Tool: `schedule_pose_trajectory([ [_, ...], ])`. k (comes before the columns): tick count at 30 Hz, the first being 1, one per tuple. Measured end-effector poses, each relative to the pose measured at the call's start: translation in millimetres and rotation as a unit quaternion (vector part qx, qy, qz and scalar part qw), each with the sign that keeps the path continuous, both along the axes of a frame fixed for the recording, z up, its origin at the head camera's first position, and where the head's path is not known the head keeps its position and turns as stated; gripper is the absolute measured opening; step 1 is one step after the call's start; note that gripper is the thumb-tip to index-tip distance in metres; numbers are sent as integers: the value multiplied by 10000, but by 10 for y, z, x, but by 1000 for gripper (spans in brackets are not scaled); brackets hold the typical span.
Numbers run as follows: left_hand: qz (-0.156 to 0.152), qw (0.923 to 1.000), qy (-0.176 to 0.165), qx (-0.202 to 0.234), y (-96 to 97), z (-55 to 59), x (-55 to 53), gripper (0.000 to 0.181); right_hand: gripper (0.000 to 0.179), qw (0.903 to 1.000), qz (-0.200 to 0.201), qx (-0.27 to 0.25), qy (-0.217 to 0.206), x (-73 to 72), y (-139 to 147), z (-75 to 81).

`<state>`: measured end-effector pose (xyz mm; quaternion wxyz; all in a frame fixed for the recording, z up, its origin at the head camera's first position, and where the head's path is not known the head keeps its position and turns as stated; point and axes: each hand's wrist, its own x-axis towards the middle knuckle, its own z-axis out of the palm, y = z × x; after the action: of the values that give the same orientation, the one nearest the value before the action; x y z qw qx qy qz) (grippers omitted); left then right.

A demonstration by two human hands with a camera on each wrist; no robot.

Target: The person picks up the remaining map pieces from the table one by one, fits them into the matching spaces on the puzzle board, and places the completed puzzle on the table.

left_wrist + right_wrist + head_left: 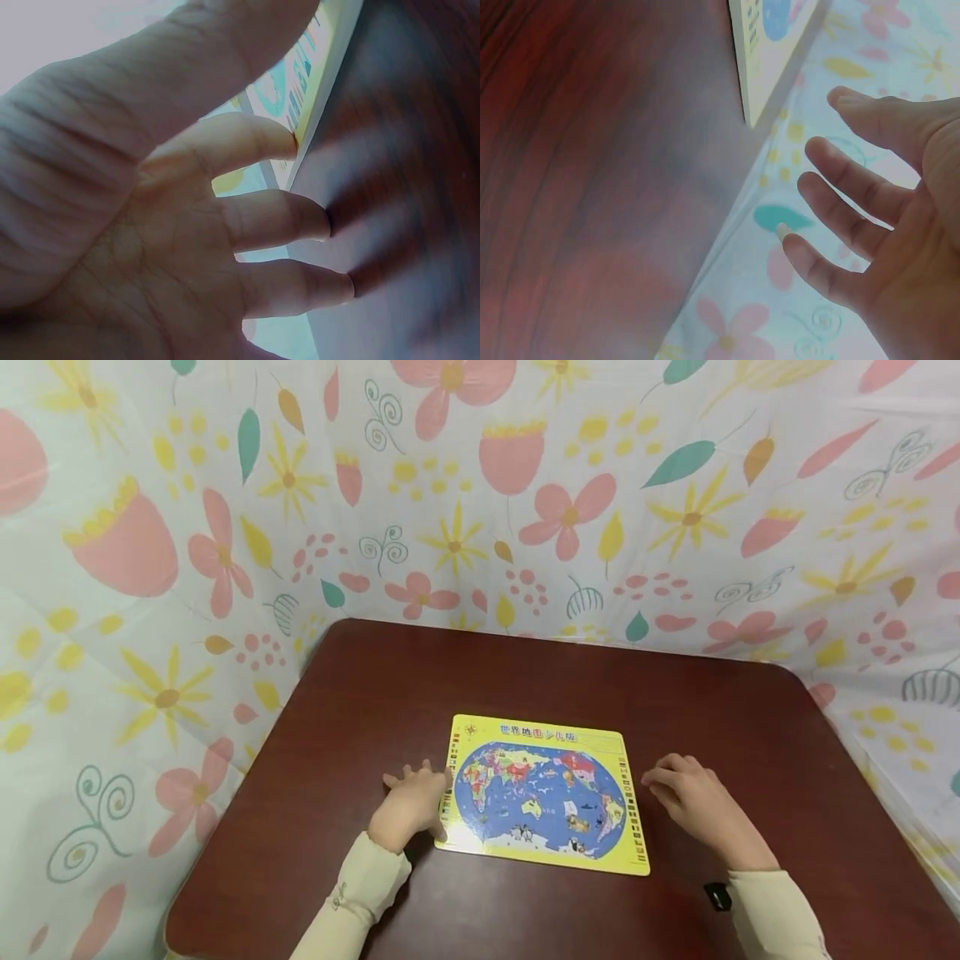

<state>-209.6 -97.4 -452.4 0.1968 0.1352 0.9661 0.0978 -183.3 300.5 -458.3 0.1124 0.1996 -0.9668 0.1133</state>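
A yellow-bordered world map puzzle board with a blue oval map and Chinese title lies flat on the table. At its left edge is my left hand, fingers spread and thumb near the lower left corner. In the left wrist view, the left fingers reach out straight, the index fingertip right at the board's edge. My right hand hovers just beyond the board's right edge. Its fingers are loosely bent and apart, with nothing between them; the board's corner shows ahead of them.
The dark reddish-brown table has rounded corners. White cloth printed with flowers and leaves hangs behind it and along both sides. A small black object sits at the right cuff.
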Motion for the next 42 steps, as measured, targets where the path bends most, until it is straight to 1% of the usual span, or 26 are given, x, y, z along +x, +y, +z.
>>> schedule_pose_trajectory([
  [3,-9,10000,68,41,-8,-2,-24,92,15,9999,-94,74,8,36,84,38],
  [7,-22,9998,146,106,-20,-56,-20,93,16,9993,-264,188,-180,110,187,39],
  [9,-13,9998,153,158,-22,-91,-16,92,16,9987,-367,163,-310,161,243,25],
  [12,14,9996,121,264,-18,-153,-10,91,18,9959,-601,95,-665,256,356,-1],
  [14,-20,9994,-5,332,3,-214,42,90,21,9913,-795,21,-1047,412,467,-35],
  [16,-31,9991,-186,376,13,-281,94,91,27,9833,-983,-5,-1529,549,587,-61],
  [19,39,9981,-418,440,-5,-365,159,91,43,9648,-1229,-55,-2323,686,752,-80],
  [21,75,9978,-449,483,-36,-389,167,91,52,9495,-1460,-17,-2778,732,831,-77],
  [23,74,9979,-363,533,-65,-371,130,91,57,9367,-1689,50,-3067,750,883,-66],
  [26,-8,9981,-44,615,-83,-279,7,92,60,9320,-1929,147,-3064,753,911,-43],
  [27,-36,9979,67,641,-80,-239,-42,92,61,9324,-1979,144,-3022,750,910,-33],
  [31,0,9979,218,602,-93,-194,-24,92,67,9315,-2010,139,-3030,802,880,-65],
  [34,-57,9985,235,484,-83,-178,1,92,76,9286,-2121,213,-3037,855,890,-80],
  [37,-90,9988,261,417,-63,-153,-1,92,82,9261,-2210,262,-3047,888,932,-72],
  [40,-92,9991,206,364,-49,-128,-19,92,82,9232,-2232,263,-3118,909,965,-54],
  [42,-95,9993,138,329,-53,-95,-25,92,79,9241,-2194,228,-3120,914,963,-38],
])
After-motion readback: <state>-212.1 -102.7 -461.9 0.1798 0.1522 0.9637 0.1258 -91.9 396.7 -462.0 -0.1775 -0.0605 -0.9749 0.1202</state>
